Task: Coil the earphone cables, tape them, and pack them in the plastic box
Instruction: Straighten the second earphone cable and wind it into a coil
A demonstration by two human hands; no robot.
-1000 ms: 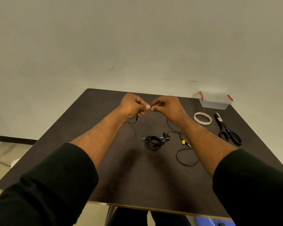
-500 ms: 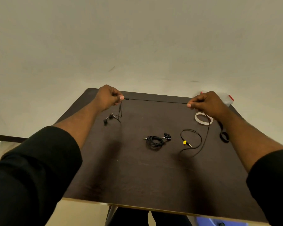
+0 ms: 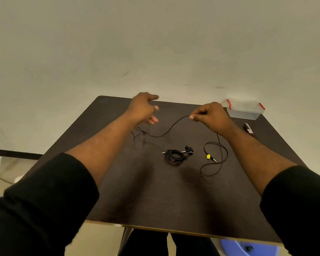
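Observation:
A loose black earphone cable sags across the dark table. My right hand pinches it near the far middle; from there it drops to a loop with a yellow-tagged plug. My left hand hovers open above the cable's left end, holding nothing. A second earphone, coiled into a small black bundle, lies in the middle. The clear plastic box with red clips stands at the far right corner.
Scissors lie partly hidden behind my right forearm, right of the hand. The tape roll is hidden. A blue object sits on the floor below the near edge. A wall stands behind the table.
My left hand has let go of the cable and spread its fingers; the taut cable now sags onto the table. My right hand has moved inward to the left, still pinching the cable.

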